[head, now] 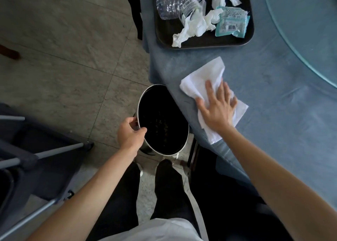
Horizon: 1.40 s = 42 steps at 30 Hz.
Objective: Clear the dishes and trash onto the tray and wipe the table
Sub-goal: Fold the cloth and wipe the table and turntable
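My right hand [218, 107] lies flat, fingers spread, on a white cloth [204, 76] near the edge of the blue-clothed table [273, 80]. Pinching the metal rim of a round black bin [164, 120], my left hand [130, 133] holds it just below the table edge, tilted towards me. At the top of the table sits a black tray [200, 42] with a crushed clear plastic bottle [175, 2], crumpled white tissues [193, 25] and a teal wrapper [231, 22] on it.
A glass turntable [310, 31] covers the table's right side. A grey cart with metal bars [27, 149] stands at the left on the tiled floor. A dark chair leg [136, 15] stands beside the tray. My legs and shoes are below the bin.
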Motion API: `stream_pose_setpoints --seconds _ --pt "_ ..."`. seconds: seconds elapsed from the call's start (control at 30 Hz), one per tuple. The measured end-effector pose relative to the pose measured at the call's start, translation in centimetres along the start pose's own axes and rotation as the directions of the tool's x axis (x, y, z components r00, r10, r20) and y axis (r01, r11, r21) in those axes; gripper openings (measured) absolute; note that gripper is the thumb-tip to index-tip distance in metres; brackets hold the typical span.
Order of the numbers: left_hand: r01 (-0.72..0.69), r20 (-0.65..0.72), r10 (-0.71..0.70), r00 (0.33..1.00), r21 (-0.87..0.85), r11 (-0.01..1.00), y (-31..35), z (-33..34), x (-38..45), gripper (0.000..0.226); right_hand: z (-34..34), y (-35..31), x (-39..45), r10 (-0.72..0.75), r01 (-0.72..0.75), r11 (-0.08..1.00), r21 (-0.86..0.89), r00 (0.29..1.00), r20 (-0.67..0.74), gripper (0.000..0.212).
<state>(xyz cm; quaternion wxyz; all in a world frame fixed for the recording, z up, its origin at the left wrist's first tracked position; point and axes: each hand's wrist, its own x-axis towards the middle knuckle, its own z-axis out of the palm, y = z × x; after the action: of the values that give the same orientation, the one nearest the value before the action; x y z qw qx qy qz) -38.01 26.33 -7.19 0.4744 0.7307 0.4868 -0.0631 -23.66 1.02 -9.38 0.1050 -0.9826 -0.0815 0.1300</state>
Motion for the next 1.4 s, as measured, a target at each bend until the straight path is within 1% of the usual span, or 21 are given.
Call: stream_pose_setpoints --seconds 0.1,0.2,0.23,0.3,0.4,0.47,0.53,0.6,0.67,0.73,0.8,0.87,0.93,1.0,1.03,1.07,1.1,1.17,1.27,1.33,1.4 --pt "0.022 0.009 -0.021 1.000 -0.023 0.999 0.1 -0.2 -0.1 0.041 1.8 -4.3 -3.4 -0.137 0.137 0.990 0.028 0.991 0.007 0.064" --pt "0.022 0.028 -0.021 0.999 -0.035 0.999 0.2 -0.2 -0.2 0.037 2.8 -7.3 -5.9 -0.303 0.302 0.947 0.109 0.953 -0.007 0.058" --pt "0.026 0.037 -0.025 0.999 -0.035 0.999 0.3 -0.2 -0.2 0.036 3.0 -7.9 -6.3 -0.329 0.329 0.930 0.166 0.944 -0.025 0.057" --pt "0.037 0.053 -0.035 0.998 -0.042 0.998 0.2 -0.2 -0.2 0.036 2.4 -8.6 -6.5 -0.324 0.327 0.895 0.305 0.944 -0.061 0.056" --pt "0.054 0.064 -0.051 0.997 -0.052 0.997 0.0 -0.1 -0.2 0.037 -0.1 -7.8 -5.1 -0.243 0.290 0.866 0.407 0.956 -0.163 0.054" --pt "0.055 0.064 -0.052 0.997 -0.046 0.997 -0.1 -0.1 -0.2 0.035 -2.3 -5.3 -2.8 -0.134 0.229 0.887 0.401 0.959 -0.249 0.051" --pt "0.054 0.056 -0.052 0.997 -0.031 0.998 -0.1 0.1 -0.3 0.035 -4.2 -1.8 0.0 -0.011 0.110 0.934 0.341 0.960 -0.280 0.051" --pt "0.058 0.042 -0.057 0.997 -0.013 0.998 -0.1 0.3 -0.3 0.035 -5.0 1.8 2.2 0.110 -0.054 0.968 0.245 0.969 -0.222 0.054" --pt "0.059 0.035 -0.059 0.998 0.000 0.998 -0.1 0.5 -0.3 0.036 -4.6 3.8 2.9 0.220 -0.196 0.962 0.188 0.968 -0.119 0.054" --pt "0.064 0.035 -0.064 0.997 0.008 0.998 -0.3 0.6 -0.3 0.038 -3.2 3.2 2.1 0.281 -0.267 0.950 0.163 0.957 -0.067 0.055" --pt "0.069 0.040 -0.069 0.997 0.002 0.998 -0.8 0.5 -0.2 0.037 -1.3 0.8 0.2 0.238 -0.227 0.964 0.139 0.969 -0.070 0.058" --pt "0.067 0.045 -0.067 0.997 -0.003 0.998 -1.3 0.4 -0.1 0.034 0.6 -2.6 -2.2 0.108 -0.101 0.990 0.095 0.992 -0.071 0.061" --pt "0.063 0.049 -0.063 0.997 -0.010 0.998 -1.7 0.3 0.1 0.035 2.1 -5.9 -4.4 -0.025 0.029 0.998 0.059 0.998 -0.064 0.062" --pt "0.066 0.059 -0.064 0.996 -0.021 0.998 -2.4 0.1 0.4 0.036 3.5 -8.6 -6.0 -0.193 0.193 0.980 0.044 0.981 -0.018 0.060" --pt "0.075 0.068 -0.073 0.995 -0.037 0.996 -2.9 -0.1 0.8 0.037 4.2 -9.7 -6.8 -0.287 0.286 0.957 0.047 0.958 0.011 0.058" --pt "0.096 0.082 -0.091 0.992 -0.061 0.994 -3.6 -0.3 1.2 0.038 4.9 -10.6 -7.4 -0.355 0.352 0.933 0.068 0.934 0.034 0.057" --pt "0.123 0.098 -0.115 0.989 -0.086 0.989 -4.4 -0.6 1.7 0.039 5.4 -11.3 -7.9 -0.381 0.375 0.921 0.106 0.924 0.041 0.055" --pt "0.151 0.121 -0.139 0.983 -0.093 0.984 -6.0 -0.9 3.0 0.040 6.3 -12.2 -8.6 -0.329 0.322 0.932 0.168 0.944 0.020 0.053" --pt "0.139 0.146 -0.135 0.980 -0.017 0.990 -8.4 -0.4 5.7 0.038 8.1 -11.5 -8.5 -0.196 0.195 0.965 0.173 0.981 -0.015 0.053" --pt "0.193 0.177 -0.183 0.967 -0.037 0.981 -10.5 0.7 8.3 0.031 10.6 -10.4 -7.7 -0.178 0.173 0.972 0.161 0.984 0.019 0.052" --pt "0.235 0.180 -0.219 0.959 -0.074 0.969 -13.8 2.4 11.3 0.034 14.1 -9.4 -6.7 -0.215 0.203 0.966 0.159 0.974 0.065 0.050"
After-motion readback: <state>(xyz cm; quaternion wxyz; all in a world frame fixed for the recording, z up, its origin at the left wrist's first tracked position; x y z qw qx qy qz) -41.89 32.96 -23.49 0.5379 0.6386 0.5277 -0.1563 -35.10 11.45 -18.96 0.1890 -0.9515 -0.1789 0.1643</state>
